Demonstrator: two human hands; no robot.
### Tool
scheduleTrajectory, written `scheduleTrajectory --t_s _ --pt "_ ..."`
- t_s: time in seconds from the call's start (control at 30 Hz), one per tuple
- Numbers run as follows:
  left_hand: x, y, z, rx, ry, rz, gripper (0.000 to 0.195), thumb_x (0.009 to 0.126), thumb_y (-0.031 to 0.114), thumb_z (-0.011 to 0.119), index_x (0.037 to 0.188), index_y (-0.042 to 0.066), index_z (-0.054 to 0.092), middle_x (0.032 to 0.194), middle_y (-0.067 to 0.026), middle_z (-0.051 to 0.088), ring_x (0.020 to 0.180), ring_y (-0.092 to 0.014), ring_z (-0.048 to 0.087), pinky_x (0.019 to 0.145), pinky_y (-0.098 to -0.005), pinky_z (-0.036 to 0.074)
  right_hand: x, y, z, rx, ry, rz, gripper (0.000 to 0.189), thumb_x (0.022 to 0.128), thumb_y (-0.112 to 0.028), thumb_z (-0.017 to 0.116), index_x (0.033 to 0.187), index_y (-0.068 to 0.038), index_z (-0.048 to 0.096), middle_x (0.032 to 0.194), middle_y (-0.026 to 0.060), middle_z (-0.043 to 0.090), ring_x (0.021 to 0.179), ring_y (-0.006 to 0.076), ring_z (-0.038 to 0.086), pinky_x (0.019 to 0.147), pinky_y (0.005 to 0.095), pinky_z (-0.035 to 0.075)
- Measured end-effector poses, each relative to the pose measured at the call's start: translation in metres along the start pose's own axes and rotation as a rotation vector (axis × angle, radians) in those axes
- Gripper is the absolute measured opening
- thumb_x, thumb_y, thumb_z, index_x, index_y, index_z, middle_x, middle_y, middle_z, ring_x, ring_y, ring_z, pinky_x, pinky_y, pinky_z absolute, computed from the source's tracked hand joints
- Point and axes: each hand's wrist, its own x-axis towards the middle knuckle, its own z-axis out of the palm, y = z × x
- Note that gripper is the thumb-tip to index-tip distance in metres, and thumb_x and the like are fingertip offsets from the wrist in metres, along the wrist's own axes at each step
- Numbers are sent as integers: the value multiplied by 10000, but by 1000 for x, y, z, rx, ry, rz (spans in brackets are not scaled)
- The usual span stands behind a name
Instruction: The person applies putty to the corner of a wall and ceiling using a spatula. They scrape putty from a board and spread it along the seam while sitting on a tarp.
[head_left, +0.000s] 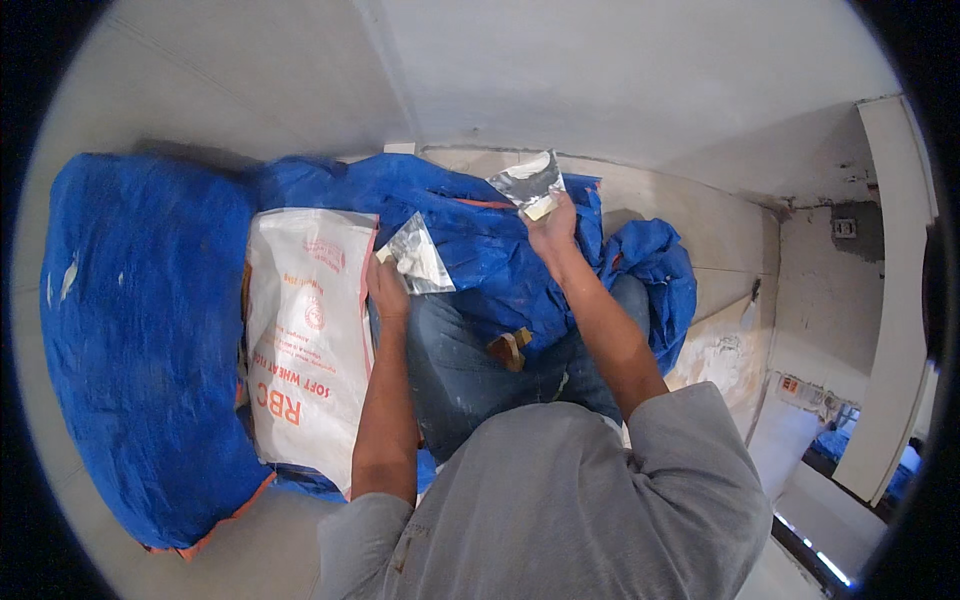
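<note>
My left hand (388, 291) grips a wide putty knife (439, 279), close beside a white woven flour sack (300, 330) that bears printing. White paste lies on the knife's shiny, flared blade. Farther forward and to the right, my right hand (553, 225) holds a second wide putty knife (534, 182) above the blue tarpaulin (517, 262). That blade carries white paste along its far edge and near its pale handle end. The two blades are apart. My fingers hide most of both handles.
A large bundle covered in blue tarpaulin (150, 337) stands at the left. To the right, a paste-smeared board (712, 349) lies on the floor with a dark-handled tool (753, 296) on it. A bare wall (637, 75) rises ahead. An electrical box (845, 228) sits in the right wall.
</note>
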Motion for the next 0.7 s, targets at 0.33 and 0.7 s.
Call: scheduleTrajectory --t_s 0.33,0.7 --pt "-1 17 12 88 96 27 213 936 150 492 882 -39 575 834 -43 558 786 -135 478 700 -301 410 133 19 -11 5 250 44 321 1049 -125 367 1340 -14 443 1308 190 529 1181 352 568 988 523 530" --pt "2 10 5 203 -3 -1 308 942 181 513 1058 -83 622 990 -127 607 900 -192 530 833 -306 441 224 38 -45 -2 337 208 338 1030 -119 360 1336 -70 495 1288 135 592 1153 321 598 963 516 535"
